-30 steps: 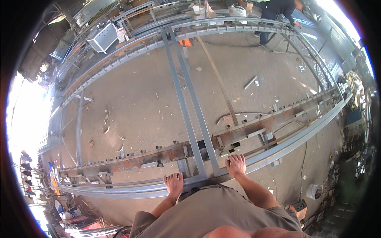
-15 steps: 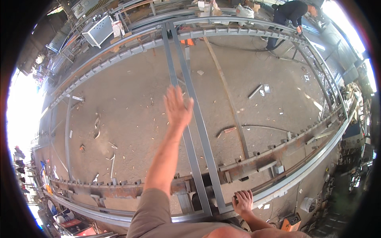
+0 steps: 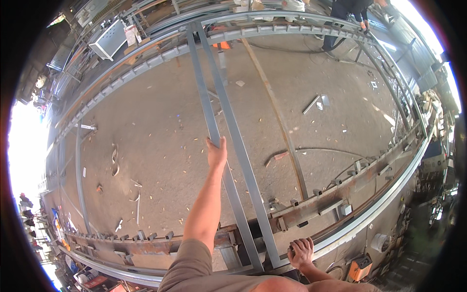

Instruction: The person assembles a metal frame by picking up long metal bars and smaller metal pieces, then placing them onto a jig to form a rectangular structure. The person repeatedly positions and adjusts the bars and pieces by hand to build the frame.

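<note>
Two long grey steel bars lie side by side across the frame: the left steel bar point(image 3: 205, 104) and the right steel bar point(image 3: 242, 146). My left hand point(image 3: 217, 155) is closed around the left bar near its middle, thumb on the right side. My right hand point(image 3: 302, 253) rests at the near rail point(image 3: 343, 237), just right of the right bar's near end. Its fingers are curled over, with something dark under them that I cannot make out. Both bars reach from the near rail to the far rail point(image 3: 272, 30).
A rusty toothed beam point(image 3: 194, 242) runs along the near side. On the floor lie a hose with a reddish handle point(image 3: 281, 155) and metal scraps. A person in dark clothes point(image 3: 340, 19) bends over the far right corner. An orange box point(image 3: 359, 269) stands at lower right.
My left hand has come down and nearer from an open, spread pose above the left bar and closed around it. My right hand stays at the near rail. The view has shifted slightly.
</note>
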Tool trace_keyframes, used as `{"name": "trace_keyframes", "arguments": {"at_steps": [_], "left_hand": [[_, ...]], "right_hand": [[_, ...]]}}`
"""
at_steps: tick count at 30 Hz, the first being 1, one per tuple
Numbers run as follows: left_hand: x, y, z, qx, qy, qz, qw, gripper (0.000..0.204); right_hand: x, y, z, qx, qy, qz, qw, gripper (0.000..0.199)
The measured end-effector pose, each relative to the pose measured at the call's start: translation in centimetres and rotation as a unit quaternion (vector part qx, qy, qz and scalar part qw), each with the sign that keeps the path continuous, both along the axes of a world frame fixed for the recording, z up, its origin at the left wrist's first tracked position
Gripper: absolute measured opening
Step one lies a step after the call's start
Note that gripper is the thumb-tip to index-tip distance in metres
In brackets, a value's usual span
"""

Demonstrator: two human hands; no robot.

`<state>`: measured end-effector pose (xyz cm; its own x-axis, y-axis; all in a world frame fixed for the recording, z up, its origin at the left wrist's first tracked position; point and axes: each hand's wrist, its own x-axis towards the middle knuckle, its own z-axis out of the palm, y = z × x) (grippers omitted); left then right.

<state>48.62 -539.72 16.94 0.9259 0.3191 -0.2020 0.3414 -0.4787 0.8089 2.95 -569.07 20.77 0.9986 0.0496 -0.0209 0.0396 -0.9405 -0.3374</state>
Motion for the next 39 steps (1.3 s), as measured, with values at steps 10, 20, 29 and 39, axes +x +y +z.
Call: {"name": "trace_keyframes", "arguments": {"at_steps": [10,20,29,39], "left_hand": [[-1.9,-0.1,-1.0,0.150,-0.017,-0.052,0.987,0.092],[-0.2,-10.5,5.3,0.413,-0.100,-0.398,0.813,0.079],[1.6,-9.4,0.6,0.301,-0.161,-0.308,0.888,0.076],[-6.4,-8.4,0.4,0.327,-0.075,-0.418,0.844,0.069]], "right_hand": [[0.4,0.1,1.0,-0.015,0.037,0.022,0.999,0.029],[0.2,-0.8,0.6,-0.007,0.013,0.013,1.000,0.032],[-0.7,-0.8,0.5,0.014,0.011,-0.006,1.000,0.032],[-2.0,-0.9,-1.0,0.040,-0.006,-0.035,0.999,0.020]]}}
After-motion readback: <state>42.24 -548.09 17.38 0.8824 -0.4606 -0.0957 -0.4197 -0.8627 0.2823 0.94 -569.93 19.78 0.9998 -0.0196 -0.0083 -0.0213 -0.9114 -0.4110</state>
